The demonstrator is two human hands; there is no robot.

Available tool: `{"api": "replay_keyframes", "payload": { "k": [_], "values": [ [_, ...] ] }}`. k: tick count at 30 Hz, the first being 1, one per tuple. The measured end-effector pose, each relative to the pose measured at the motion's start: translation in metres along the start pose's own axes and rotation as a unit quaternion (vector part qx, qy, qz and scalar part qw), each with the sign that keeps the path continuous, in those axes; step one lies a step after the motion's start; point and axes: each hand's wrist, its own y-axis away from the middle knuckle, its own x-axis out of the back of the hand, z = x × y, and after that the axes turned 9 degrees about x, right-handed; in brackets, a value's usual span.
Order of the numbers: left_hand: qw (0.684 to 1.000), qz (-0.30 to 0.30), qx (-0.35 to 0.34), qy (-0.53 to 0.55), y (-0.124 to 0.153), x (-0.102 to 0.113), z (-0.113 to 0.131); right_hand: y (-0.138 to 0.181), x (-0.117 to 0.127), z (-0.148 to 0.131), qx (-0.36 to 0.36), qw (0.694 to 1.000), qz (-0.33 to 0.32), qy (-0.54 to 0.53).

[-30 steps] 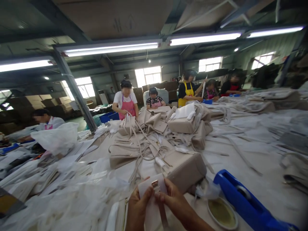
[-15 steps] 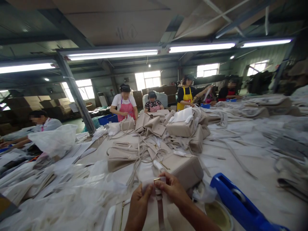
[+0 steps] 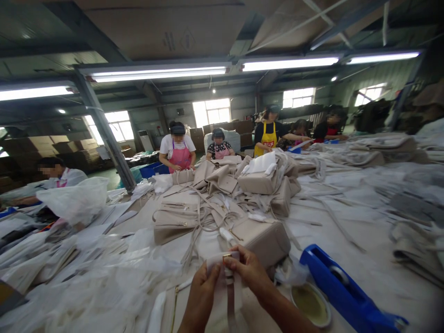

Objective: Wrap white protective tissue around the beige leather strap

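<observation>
Strap (image 3: 229, 296) with its gold buckle sits just before the beige bag (image 3: 263, 238); I see both hands, left (image 3: 201, 296) and right (image 3: 248, 273), pinching white wrap (image 3: 217, 277) tighter around it than earlier. Each grip holds wrap; the strap's lower end is cut off.

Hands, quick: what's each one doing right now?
Left hand: closed, pinching the white wrapping sheet around the strap buckle.
Right hand: closed, pinching the same sheet at the buckle.
</observation>
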Motion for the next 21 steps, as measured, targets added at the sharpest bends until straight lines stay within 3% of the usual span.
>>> {"api": "replay_keyframes", "payload": {
  "k": [14, 21],
  "values": [
    [0.996, -0.068, -0.022, -0.046, -0.002, -0.007, 0.022, 0.000, 0.008, -0.006, -0.044, 0.999, 0.030, -0.009],
    [0.994, -0.066, -0.050, -0.073, -0.002, -0.010, 0.026, -0.002, 0.010, -0.004, -0.042, 0.998, 0.035, -0.006]
  ]
}}
